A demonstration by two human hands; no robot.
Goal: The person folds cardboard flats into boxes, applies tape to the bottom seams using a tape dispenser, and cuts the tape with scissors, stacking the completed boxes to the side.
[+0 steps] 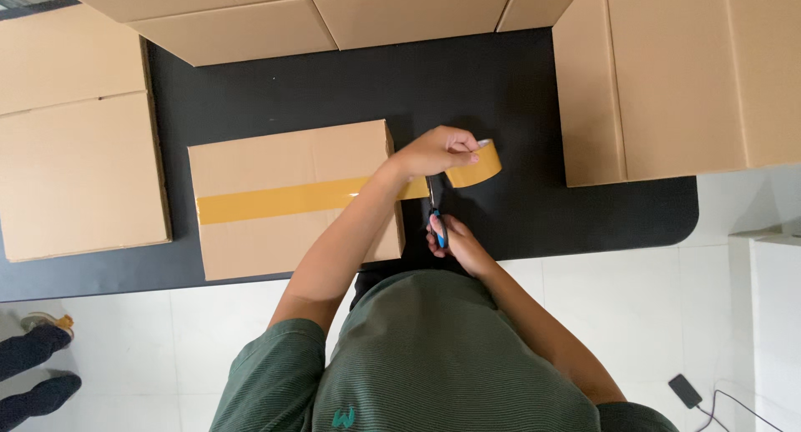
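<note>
A closed cardboard box (pixel 275 232) lies on the black table (pixel 501 90), with a strip of yellow-brown tape (pixel 275 200) running along its top seam. My left hand (pixel 438 151) reaches across the box's right end and holds the roll of tape (pixel 477 166), stretched just past the box edge. My right hand (pixel 450 244) grips blue-handled scissors (pixel 435 215), whose blades point up at the taut tape between box and roll.
Flat cardboard boxes lie at the left (pixel 75 165), along the top (pixel 334 15) and at the right (pixel 667 73) of the table. Another person's feet (pixel 37 365) stand on the white floor at lower left. A small dark device with a cable (pixel 686 390) lies at lower right.
</note>
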